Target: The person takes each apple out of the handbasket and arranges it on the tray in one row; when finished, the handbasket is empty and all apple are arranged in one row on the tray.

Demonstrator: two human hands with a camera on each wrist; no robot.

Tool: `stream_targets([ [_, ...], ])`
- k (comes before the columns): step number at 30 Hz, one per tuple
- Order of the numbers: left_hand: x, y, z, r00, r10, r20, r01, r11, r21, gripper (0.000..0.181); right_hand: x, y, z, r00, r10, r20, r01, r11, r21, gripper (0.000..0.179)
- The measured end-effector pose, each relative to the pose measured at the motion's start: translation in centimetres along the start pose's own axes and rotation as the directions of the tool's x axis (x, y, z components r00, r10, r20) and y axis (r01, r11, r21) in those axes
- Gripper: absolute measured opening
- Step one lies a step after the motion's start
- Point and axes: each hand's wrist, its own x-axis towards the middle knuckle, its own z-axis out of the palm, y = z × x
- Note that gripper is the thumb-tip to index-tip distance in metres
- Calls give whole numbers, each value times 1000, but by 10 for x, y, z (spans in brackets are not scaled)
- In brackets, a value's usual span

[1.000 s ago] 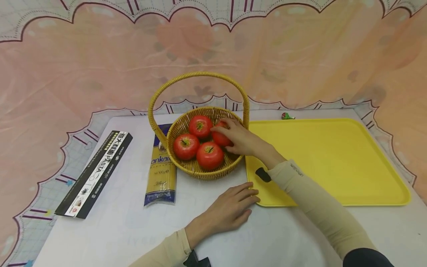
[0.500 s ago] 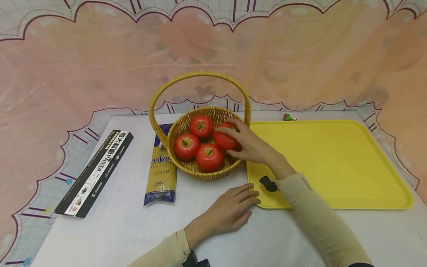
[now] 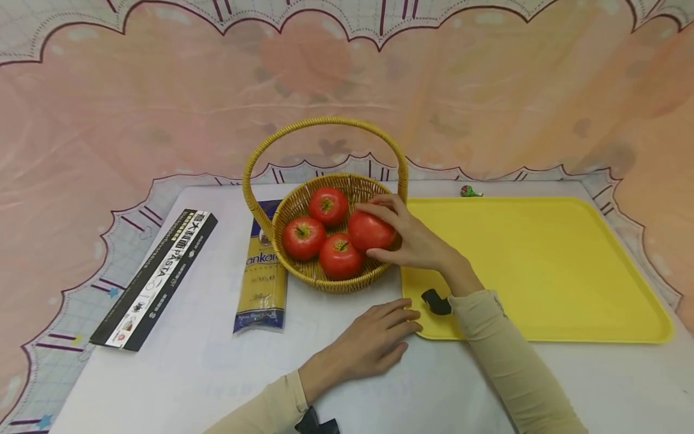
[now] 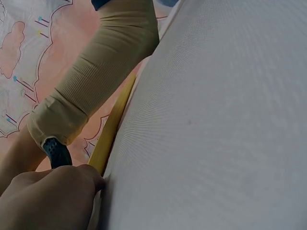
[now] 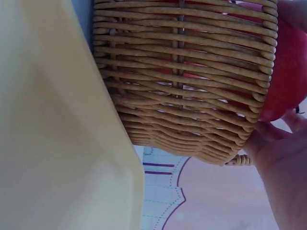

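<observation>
A yellow wicker basket [image 3: 338, 284] with a tall arched handle stands in the middle of the table in the head view. My right hand [image 3: 420, 242] grips a red apple [image 3: 370, 230] at the basket's right side, fingers over its top and thumb below. In the right wrist view this apple [image 5: 290, 72] shows above the basket's rim. Three other red apples lie in the basket, including a front apple [image 3: 340, 258]. My left hand [image 3: 365, 342] rests on the table with loosely spread fingers, its fingertips at the near left corner of the yellow tray [image 3: 542, 271].
Left of the basket lies a clear-and-blue pasta packet [image 3: 262, 295], its upper part partly behind the basket. A black pasta box [image 3: 154, 280] lies slanted farther left. Behind the tray is a small green-and-red object [image 3: 469, 191]. A patterned curtain [image 3: 190, 108] hangs behind the table.
My right hand has drawn the apple slightly right and up toward the basket's rim, away from the other apples. The left hand has stayed in place.
</observation>
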Motion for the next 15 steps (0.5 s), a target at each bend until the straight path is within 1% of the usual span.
stream_targets([
  [3,-1,-1,0,1000,-2,0,2,1000,-8,33,0,0,-1,1000,-14,-27,14,1000,18,75],
  [8,-2,-3,0,1000,-5,11,5,999,-38,33,-3,-1,-6,997,-28,-71,30,999,31,71],
  [15,-1,-4,2,1000,-12,19,13,998,-67,34,-5,-2,-18,995,-27,-94,32,998,49,69],
])
